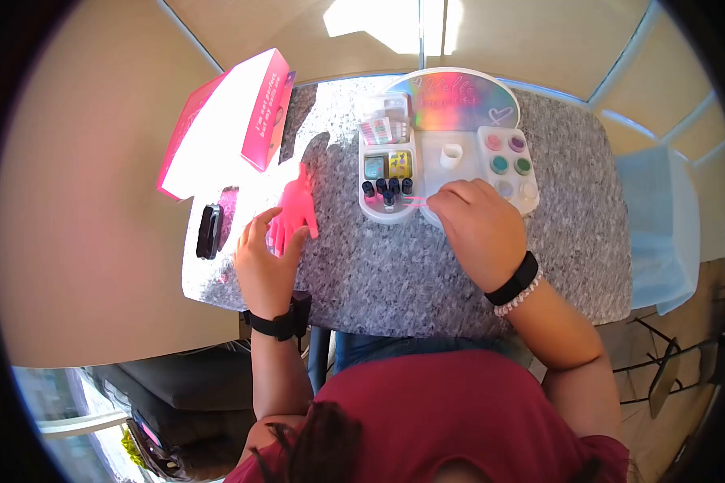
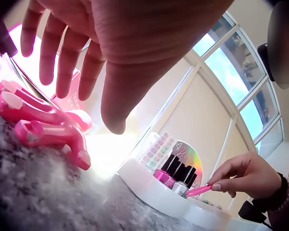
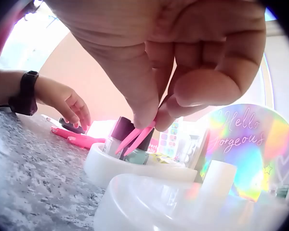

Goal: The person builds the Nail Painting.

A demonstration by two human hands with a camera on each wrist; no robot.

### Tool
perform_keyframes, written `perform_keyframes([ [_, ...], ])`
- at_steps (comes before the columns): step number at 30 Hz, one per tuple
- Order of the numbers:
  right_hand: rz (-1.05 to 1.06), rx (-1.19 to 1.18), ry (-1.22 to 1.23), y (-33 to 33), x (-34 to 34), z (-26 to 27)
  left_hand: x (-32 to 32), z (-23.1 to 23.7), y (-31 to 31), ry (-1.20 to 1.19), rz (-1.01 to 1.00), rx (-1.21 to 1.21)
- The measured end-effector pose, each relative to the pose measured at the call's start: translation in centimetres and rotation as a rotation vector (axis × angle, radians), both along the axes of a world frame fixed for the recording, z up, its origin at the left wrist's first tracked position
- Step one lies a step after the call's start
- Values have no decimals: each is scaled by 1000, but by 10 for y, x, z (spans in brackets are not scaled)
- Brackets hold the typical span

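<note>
My right hand [image 1: 482, 229] pinches pink tweezers [image 3: 133, 139] between thumb and fingertips. Their two tips stand apart and point left, close over the small dark-capped nail polish bottles [image 1: 389, 196] in the front of the white organizer tray [image 1: 391, 216]. On the left, my left hand [image 1: 264, 270] hovers with relaxed, spread fingers and holds nothing. Just beyond its fingers lies a pink plastic practice hand [image 1: 298, 201], whose pale nail tips show in the left wrist view. Nail sticker sheets [image 1: 383, 131] sit behind the bottles.
A white post [image 1: 451, 155] rises from the tray's middle section. Several colored pots [image 1: 499, 165] fill its right side, before an iridescent backboard [image 1: 466, 101]. At far left are a pink-and-white box [image 1: 234, 113] and a black object [image 1: 209, 231]. A translucent blue bin [image 1: 660, 225] stands right of the table.
</note>
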State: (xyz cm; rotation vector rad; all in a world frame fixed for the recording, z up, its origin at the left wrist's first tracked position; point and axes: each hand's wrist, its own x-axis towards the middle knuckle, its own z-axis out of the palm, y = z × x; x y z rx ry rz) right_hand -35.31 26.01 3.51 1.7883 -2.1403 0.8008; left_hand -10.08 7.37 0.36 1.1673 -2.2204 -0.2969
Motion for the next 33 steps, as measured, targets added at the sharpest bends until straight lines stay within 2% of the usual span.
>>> perform_keyframes([
  [7,55,63,98,-18,-1,-10,2,-5,0,-24,-96,146],
  [15,37,-50,-18,-10,12,4,7,-16,-9,-33,-32,182],
  [21,84,-117,-94,3,18,17,-1,-5,-4,-112,-13,220],
  [24,93,-163,-110,10,17,19,5,-2,0,-21,-53,242],
  [27,105,-197,-159,18,13,22,14,5,-2,250,-78,472],
  [28,108,-139,-311,21,13,27,7,14,1,248,-94,474],
  [29,115,-77,-463,24,14,30,-2,27,11,340,-192,392],
  [30,105,-72,-461,23,15,30,-11,40,24,433,-285,312],
  [32,210,-201,-1088,16,12,31,-43,65,56,383,-369,139],
  [33,254,-231,-1171,13,9,30,-59,73,70,338,-416,63],
])
